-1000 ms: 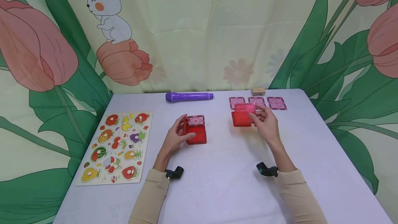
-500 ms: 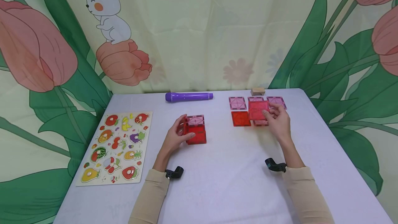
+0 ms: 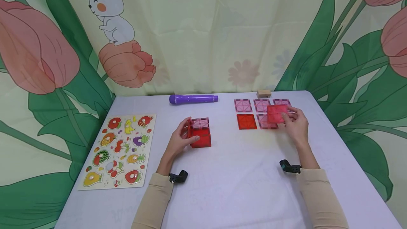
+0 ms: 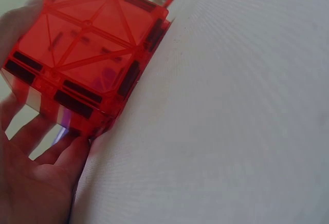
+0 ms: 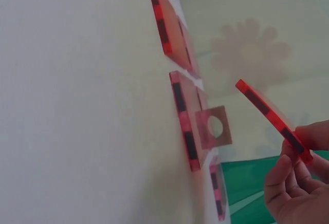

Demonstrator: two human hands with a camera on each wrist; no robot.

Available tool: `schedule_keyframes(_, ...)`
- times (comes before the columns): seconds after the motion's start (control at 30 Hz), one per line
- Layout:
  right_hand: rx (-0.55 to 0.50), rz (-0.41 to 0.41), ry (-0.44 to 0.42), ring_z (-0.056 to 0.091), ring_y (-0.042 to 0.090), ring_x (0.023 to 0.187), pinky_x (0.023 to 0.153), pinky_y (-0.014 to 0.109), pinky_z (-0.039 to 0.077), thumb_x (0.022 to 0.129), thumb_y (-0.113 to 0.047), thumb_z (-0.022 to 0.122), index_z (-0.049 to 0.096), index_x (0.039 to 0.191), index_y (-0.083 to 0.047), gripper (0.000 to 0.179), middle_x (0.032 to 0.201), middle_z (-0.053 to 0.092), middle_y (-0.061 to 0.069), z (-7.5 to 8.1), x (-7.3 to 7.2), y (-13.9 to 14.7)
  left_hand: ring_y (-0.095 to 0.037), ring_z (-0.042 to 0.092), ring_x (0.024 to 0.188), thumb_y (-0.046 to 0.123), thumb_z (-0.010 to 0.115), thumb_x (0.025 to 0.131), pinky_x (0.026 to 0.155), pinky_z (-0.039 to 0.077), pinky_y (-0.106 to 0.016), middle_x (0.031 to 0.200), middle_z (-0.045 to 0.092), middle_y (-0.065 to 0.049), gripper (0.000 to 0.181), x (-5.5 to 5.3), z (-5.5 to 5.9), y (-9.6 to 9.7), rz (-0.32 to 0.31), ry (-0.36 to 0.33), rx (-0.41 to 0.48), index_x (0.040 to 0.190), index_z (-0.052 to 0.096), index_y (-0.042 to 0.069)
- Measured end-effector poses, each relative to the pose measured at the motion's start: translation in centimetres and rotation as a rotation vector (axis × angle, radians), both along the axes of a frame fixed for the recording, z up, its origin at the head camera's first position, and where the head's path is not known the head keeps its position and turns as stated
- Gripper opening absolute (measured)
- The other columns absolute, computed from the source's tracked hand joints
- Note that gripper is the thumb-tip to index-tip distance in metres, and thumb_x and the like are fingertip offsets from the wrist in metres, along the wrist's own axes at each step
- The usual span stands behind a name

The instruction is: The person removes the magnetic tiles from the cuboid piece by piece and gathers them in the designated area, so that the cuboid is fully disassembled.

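My left hand [image 3: 180,138] grips a small box of translucent red magnetic tiles [image 3: 201,140], thumb at the front and fingers behind its left side. A pink tile [image 3: 200,123] shows at the box's top. In the left wrist view the red box [image 4: 87,34] fills the upper left, its dark edge magnets visible. My right hand [image 3: 296,124] pinches a loose red magnetic tile [image 3: 276,114] by its right edge. Seen edge-on in the right wrist view, that red tile [image 5: 267,113] is raised above the table, tilted. In the head view it overlaps a pink tile [image 3: 264,121].
A flat red tile [image 3: 246,121] and several pink tiles [image 3: 243,105] lie in rows at the back right. Behind them sits a wooden block [image 3: 264,93]. A purple microphone-shaped toy [image 3: 193,99] lies at the back edge, and a fruit puzzle board [image 3: 122,154] at the left.
My right hand has moved right with the red tile, uncovering the flat red tile and a pink tile beside it. My left hand and the box stay in place.
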State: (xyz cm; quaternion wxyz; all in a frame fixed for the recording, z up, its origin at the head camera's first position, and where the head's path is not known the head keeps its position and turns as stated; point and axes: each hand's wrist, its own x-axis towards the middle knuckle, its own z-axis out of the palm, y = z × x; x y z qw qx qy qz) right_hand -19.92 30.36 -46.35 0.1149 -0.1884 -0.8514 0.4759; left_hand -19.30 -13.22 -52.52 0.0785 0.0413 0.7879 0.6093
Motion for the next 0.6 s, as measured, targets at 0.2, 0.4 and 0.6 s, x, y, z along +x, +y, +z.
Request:
schedule_keyframes(0.2, 0.025, -0.019, -0.025, 0.054, -0.002, 0.082, 0.065, 0.003, 0.048, 0.102, -0.041, 0.053, 0.04, 0.152, -0.013, 0.059, 0.13, 0.06, 0.019, -0.7, 0.0, 1.6, -0.026, 0.037, 0.147, 0.031, 0.083, 0.082, 0.118, 0.039, -0.045, 0.155, 0.042, -0.002, 0.086, 0.1, -0.3, -0.2, -0.008, 0.041, 0.015, 0.154, 0.036, 0.036)
schedule_keyframes(0.4, 0.025, -0.039, -0.067, 0.053, -0.003, 0.082, 0.064, 0.002, 0.047, 0.102, -0.042, 0.051, 0.038, 0.154, -0.016, 0.059, 0.133, 0.058, 0.017, -1.2, -0.4, 3.0, -0.025, 0.04, 0.145, 0.036, 0.084, 0.08, 0.116, 0.041, -0.047, 0.152, 0.044, 0.0, 0.082, 0.2, -0.3, -0.1, 0.004, 0.062, 0.017, 0.149, 0.039, 0.044)
schedule_keyframes(0.6, 0.018, -0.045, -0.117, 0.053, 0.003, 0.091, 0.063, 0.002, 0.047, 0.103, -0.043, 0.049, 0.034, 0.156, -0.017, 0.062, 0.138, 0.055, 0.017, -1.5, -0.7, 4.1, -0.027, 0.041, 0.144, 0.036, 0.084, 0.079, 0.115, 0.042, -0.047, 0.152, 0.045, 0.0, 0.085, 0.3, -0.3, 0.0, 0.011, 0.066, 0.013, 0.15, 0.039, 0.041)
